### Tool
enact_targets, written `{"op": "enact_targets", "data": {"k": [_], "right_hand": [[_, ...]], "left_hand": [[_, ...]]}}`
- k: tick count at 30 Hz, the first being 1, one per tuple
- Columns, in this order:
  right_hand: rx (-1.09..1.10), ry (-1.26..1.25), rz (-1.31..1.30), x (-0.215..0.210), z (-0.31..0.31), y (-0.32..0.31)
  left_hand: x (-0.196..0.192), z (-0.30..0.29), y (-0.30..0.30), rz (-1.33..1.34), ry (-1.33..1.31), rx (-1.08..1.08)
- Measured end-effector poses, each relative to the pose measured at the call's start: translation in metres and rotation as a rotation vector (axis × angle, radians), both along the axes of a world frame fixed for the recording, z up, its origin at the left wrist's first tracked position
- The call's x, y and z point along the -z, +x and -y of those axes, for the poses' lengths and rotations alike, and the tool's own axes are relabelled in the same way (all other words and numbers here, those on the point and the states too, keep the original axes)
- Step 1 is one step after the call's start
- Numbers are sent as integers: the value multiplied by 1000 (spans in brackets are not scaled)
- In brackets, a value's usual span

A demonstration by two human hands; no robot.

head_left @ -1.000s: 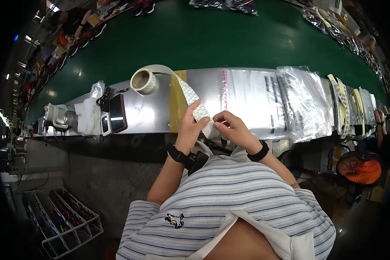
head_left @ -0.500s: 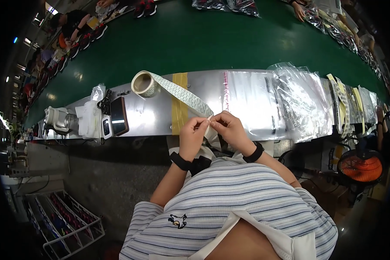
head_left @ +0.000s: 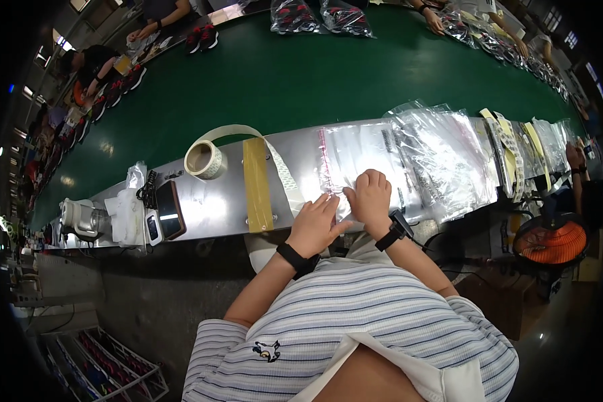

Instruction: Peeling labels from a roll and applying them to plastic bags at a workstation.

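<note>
My left hand [head_left: 315,226] lies at the near left edge of a clear plastic bag [head_left: 362,149], fingers stretched out and thumb apart. My right hand [head_left: 371,195] rests on the same bag just to the right, its fingers extended and its thumb out to the side. I see nothing gripped in either hand. Left of the bag stands a roll of white printed stickers [head_left: 206,161]. From the roll a strip of stickers [head_left: 283,175] arches back and comes down next to my left fingertips. What lies directly under my fingertips is hidden.
A stack of clear bags [head_left: 442,161] lies to the right, with yellow-edged sticker strips [head_left: 504,154] beyond. A phone [head_left: 170,210] is left of yellow tape [head_left: 256,184] on the metal bench. Bagged shoes [head_left: 347,19] sit across the green belt [head_left: 301,80]; a heater [head_left: 551,241] glows at right.
My hands have parted from a pinch near the strip's end and moved onto the bag. The sticker strip, straight before, now curves upward from the roll. The whole view has shifted slightly.
</note>
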State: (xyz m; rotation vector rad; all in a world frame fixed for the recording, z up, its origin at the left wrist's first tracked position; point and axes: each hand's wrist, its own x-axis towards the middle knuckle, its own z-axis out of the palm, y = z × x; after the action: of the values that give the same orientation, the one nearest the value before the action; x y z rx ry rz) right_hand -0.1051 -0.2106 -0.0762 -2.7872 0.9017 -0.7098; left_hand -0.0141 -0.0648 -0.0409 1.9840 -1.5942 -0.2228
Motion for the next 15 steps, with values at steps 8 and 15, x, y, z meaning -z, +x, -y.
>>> {"op": "enact_targets", "data": {"k": [8,15], "right_hand": [[10,304,352,17,32,-30],[-90,489,410,-12,37,-38]], "left_hand": [[1,-1,-3,33,104,-18],[-49,18,-15,-92,-186,-67]]}}
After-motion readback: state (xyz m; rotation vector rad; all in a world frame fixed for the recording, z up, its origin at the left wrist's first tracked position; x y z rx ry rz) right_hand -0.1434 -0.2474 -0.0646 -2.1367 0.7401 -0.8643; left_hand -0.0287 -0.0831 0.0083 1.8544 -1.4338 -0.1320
